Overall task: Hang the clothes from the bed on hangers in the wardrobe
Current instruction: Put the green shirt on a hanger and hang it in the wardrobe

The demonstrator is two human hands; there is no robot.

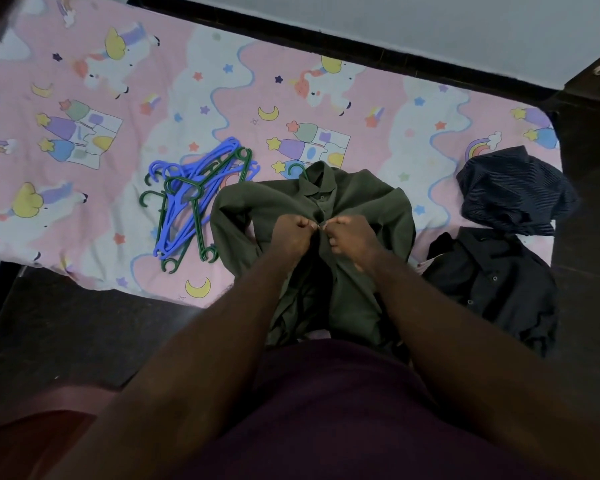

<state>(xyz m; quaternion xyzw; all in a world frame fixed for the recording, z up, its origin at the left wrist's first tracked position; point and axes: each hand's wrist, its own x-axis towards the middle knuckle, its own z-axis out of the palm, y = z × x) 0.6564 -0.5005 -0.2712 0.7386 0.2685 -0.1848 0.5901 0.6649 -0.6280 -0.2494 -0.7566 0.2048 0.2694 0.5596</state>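
Note:
An olive green shirt lies collar-up on the bed, its lower part hanging over the near edge. A green hanger hook sticks out beside its collar. My left hand and my right hand meet at the shirt's front placket, each pinching the fabric by a button. A pile of blue and green plastic hangers lies just left of the shirt. Two dark shirts sit to the right: a navy striped one and a black one.
The bed carries a pink unicorn-print sheet. A dark bed frame and a pale wall run along the far side. Dark floor lies in front of the bed, with a reddish object at the lower left.

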